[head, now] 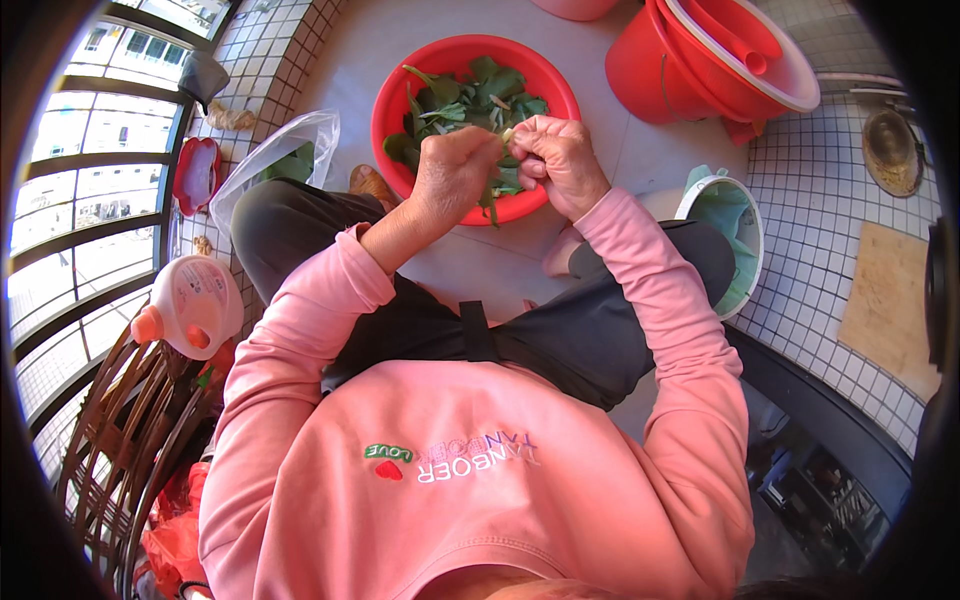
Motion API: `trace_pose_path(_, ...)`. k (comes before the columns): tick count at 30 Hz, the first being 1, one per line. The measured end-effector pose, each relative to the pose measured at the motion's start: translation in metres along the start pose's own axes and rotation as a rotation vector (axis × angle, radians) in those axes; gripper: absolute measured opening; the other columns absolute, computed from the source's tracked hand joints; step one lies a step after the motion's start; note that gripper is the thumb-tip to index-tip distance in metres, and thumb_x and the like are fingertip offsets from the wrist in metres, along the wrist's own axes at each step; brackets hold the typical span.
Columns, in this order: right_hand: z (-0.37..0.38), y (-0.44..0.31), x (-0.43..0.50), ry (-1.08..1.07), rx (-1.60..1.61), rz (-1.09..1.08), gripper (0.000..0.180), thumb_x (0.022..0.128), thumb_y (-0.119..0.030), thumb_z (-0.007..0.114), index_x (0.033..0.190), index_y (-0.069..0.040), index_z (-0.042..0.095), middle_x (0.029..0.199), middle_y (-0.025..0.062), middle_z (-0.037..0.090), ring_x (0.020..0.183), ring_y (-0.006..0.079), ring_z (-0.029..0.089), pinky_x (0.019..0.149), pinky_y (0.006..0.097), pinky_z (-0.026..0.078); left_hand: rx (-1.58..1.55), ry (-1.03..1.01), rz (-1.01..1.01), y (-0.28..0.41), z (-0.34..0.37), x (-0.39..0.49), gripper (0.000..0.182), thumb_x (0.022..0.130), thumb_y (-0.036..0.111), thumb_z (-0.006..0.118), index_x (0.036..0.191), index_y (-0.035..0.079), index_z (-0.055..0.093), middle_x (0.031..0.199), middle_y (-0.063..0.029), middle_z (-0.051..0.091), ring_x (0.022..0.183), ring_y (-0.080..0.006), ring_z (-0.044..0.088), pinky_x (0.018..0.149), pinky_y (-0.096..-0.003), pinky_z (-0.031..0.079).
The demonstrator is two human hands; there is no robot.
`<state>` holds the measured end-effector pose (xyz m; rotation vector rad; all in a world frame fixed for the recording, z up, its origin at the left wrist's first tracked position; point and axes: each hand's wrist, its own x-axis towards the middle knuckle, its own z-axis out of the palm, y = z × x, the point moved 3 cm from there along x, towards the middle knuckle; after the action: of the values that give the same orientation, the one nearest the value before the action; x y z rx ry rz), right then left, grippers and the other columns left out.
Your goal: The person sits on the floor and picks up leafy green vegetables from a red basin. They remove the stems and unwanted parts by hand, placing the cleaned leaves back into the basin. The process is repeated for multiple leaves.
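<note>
Above the near right part of a red plastic basin [390,90], my two hands meet at a short pale-green piece of stem [508,136]. My left hand [459,166] is closed around leafy greens, whose leaf tips hang below it over the basin's rim. The fingertips of my right hand [553,154] pinch the other side of the stem piece. Green leaves and stem pieces [480,97] lie in the basin, which rests on the tiled floor between my feet.
At left, a clear plastic bag [322,142] holds more leaves. A lined white bin [756,259] stands beside my right knee. Red buckets [637,75] are stacked at the upper right. A detergent bottle [202,300] and wooden racks [112,427] are at left, by the window.
</note>
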<state>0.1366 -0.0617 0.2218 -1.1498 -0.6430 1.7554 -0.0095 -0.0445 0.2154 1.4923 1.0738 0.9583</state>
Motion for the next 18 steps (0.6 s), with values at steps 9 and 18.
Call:
trace_pose_path(9,-0.001,0.006,-0.023,-0.115,-0.082,0.059,0.012,0.088,-0.012,0.057,0.082,-0.002,0.055,0.07,0.0037,0.053,0.048,0.0031,0.039,0.044,0.0221,0.037,-0.416,0.106,-0.39,0.001,-0.014,0.023,0.02,0.085,0.012,0.057,0.081,-0.004,0.067,0.071,-0.0081,0.065,0.06,-0.0134,0.061,0.056,-0.0278,0.053)
trace_pose_path(18,-0.008,-0.001,-0.012,0.084,-0.172,-0.187,0.019,0.089,-0.019,0.061,0.087,0.0,0.059,0.073,0.0027,0.056,0.057,0.0077,0.051,0.051,0.0215,0.043,-0.242,-0.067,-0.257,0.002,-0.001,0.017,0.017,0.084,0.015,0.062,0.083,-0.001,0.068,0.068,-0.0023,0.062,0.058,-0.007,0.056,0.052,-0.0229,0.047)
